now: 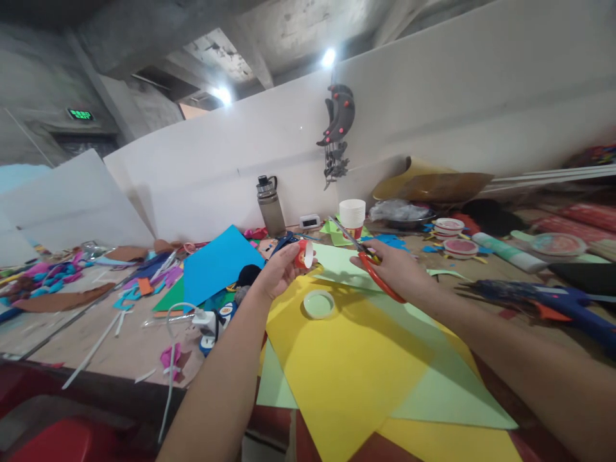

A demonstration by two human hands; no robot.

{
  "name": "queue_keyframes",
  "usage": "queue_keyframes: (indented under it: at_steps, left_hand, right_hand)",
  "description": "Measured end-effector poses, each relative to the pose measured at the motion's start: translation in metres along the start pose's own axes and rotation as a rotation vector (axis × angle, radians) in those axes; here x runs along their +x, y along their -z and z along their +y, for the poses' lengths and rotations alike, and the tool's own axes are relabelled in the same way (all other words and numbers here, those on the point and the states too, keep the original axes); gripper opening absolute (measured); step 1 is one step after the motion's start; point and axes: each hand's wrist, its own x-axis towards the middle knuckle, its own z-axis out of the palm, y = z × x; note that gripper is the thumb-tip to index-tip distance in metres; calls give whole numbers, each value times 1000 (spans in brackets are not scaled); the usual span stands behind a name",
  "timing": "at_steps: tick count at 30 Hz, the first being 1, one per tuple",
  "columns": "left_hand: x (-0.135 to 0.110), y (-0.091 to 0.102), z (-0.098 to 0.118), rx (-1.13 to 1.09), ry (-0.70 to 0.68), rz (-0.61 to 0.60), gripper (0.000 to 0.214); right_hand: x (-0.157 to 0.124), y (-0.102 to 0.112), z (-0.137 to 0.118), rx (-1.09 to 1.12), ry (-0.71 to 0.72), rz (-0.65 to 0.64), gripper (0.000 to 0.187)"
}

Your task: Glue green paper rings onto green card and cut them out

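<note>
My left hand [279,269] is closed around a small red paper cup [304,254], held on its side above the papers with its white bottom facing right. My right hand [397,268] grips red-handled scissors [366,253], whose blades point up and left, away from me. Below both hands lie a large yellow sheet [356,372] and pale green sheets [447,391]. A roll of clear tape [318,303] rests on the yellow sheet, just under my left hand.
A blue sheet [216,263], grey bottle [270,206], stack of white cups [352,215], lidded tubs [455,237] and a blue glue gun [568,301] ring the work spot. A charger with white cable [205,317] and paper scraps lie at left. White boards stand behind.
</note>
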Motion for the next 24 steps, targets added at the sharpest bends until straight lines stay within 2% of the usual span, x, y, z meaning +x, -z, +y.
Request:
queue_keyframes:
  at_steps: [2,4,10,15,24]
  left_hand:
    - [-2,-4,0,-108,25,-79,45]
    - [-2,-5,0,-129,58,-102,46]
    - [3,-1,-4,-188,69,3,38]
    - [4,1,-6,-152,16,-8,33]
    - [2,-3,-2,-159,44,44,41]
  right_hand:
    - [-1,1,-1,-8,1,5,45]
    - [0,1,-1,-39,-11,-5,46]
    - [5,-3,10,-145,-72,-29,53]
    - [6,-3,13,-167,-79,-37,54]
    - [5,-2,16,-288,-98,-80,47]
